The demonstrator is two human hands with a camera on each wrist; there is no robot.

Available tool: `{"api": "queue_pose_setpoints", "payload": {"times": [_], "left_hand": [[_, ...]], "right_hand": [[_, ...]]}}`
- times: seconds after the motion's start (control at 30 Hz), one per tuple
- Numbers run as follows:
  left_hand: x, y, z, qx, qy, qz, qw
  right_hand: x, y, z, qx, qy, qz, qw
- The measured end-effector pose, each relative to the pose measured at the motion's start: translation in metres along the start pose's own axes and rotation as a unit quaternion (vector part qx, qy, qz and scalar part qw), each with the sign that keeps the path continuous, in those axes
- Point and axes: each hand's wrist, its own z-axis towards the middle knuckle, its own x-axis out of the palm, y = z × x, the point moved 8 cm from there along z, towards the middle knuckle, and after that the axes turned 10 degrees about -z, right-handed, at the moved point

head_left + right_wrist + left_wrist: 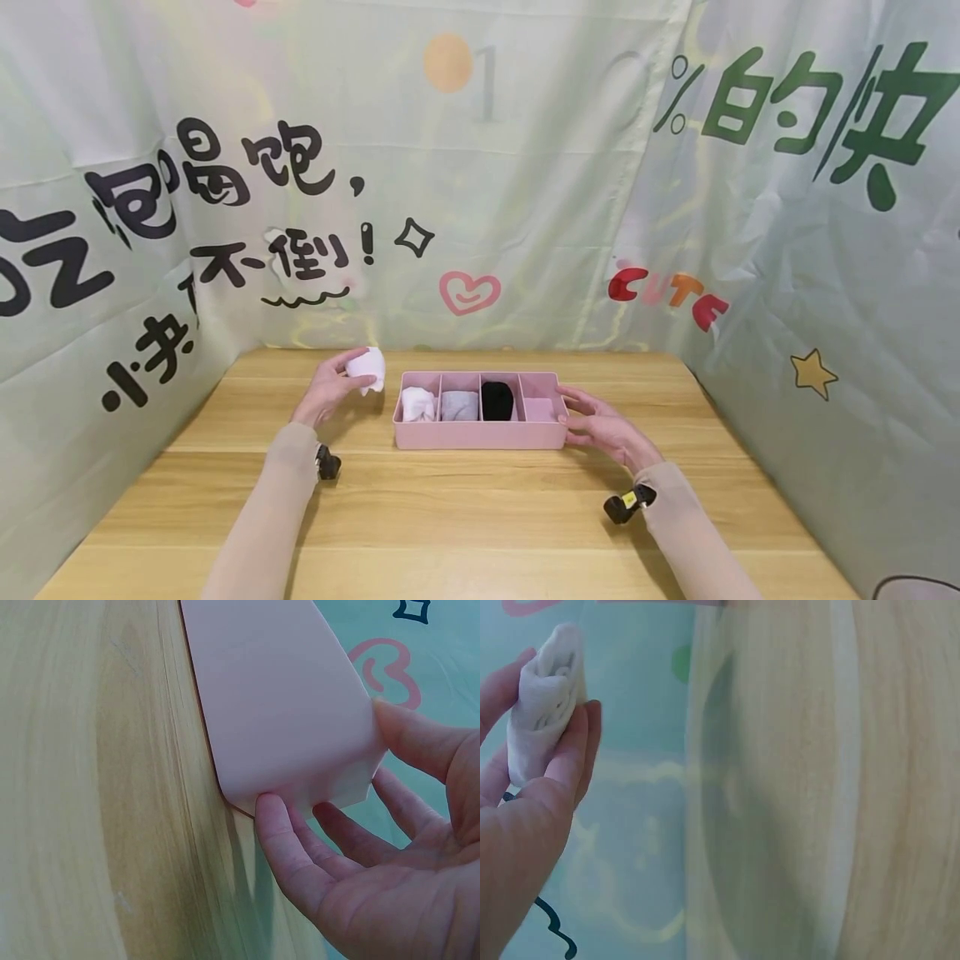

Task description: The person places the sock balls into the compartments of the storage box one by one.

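Note:
My left hand (330, 386) pinches a rolled white sock (366, 370) above the table, left of a pink divided box (480, 436). In the left wrist view the sock (546, 705) shows its layered folds between thumb and fingers. The box holds a white sock roll (417, 403), a grey one (459, 406) and a black one (497, 402), each in its own compartment. Its rightmost compartment (540, 408) shows a bare pink floor. With fingers spread around the box's right end, my right hand (603, 429) grips it. The right wrist view shows fingertips (271, 810) against that end wall.
The box stands toward the back of the wood-grain table (480, 517). A pale printed cloth (480, 183) hangs behind the table and along both sides. Small black cameras (327, 463) sit on the wrists.

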Motion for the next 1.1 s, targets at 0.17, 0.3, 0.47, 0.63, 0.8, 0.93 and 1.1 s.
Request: {"api": "queue_pose_setpoints", "payload": {"times": [0.17, 0.3, 0.47, 0.63, 0.8, 0.93, 1.1], "left_hand": [[0.001, -0.005, 0.0, 0.004, -0.017, -0.008, 0.9998], [0.006, -0.01, -0.002, 0.012, -0.017, -0.007, 0.9998], [0.017, -0.019, -0.005, 0.034, -0.006, -0.002, 0.9994], [0.026, -0.023, -0.003, 0.043, 0.009, -0.011, 0.999], [0.037, -0.026, -0.004, 0.054, 0.027, -0.018, 0.998], [0.049, -0.028, -0.004, 0.067, 0.037, -0.028, 0.9967], [0.062, -0.025, -0.006, 0.064, 0.03, -0.027, 0.9971]], "right_hand": [[0.0, -0.001, 0.0, 0.0, 0.001, 0.002, 1.0], [0.0, -0.002, 0.0, 0.002, 0.001, 0.006, 1.0], [0.001, 0.0, -0.001, -0.004, 0.007, 0.002, 1.0], [0.003, 0.002, 0.0, -0.005, 0.007, -0.001, 1.0], [0.002, 0.001, -0.001, 0.0, 0.006, 0.0, 1.0], [-0.001, 0.0, -0.001, 0.004, -0.002, -0.004, 1.0], [-0.001, 0.0, 0.0, 0.004, -0.002, -0.005, 1.0]]}}
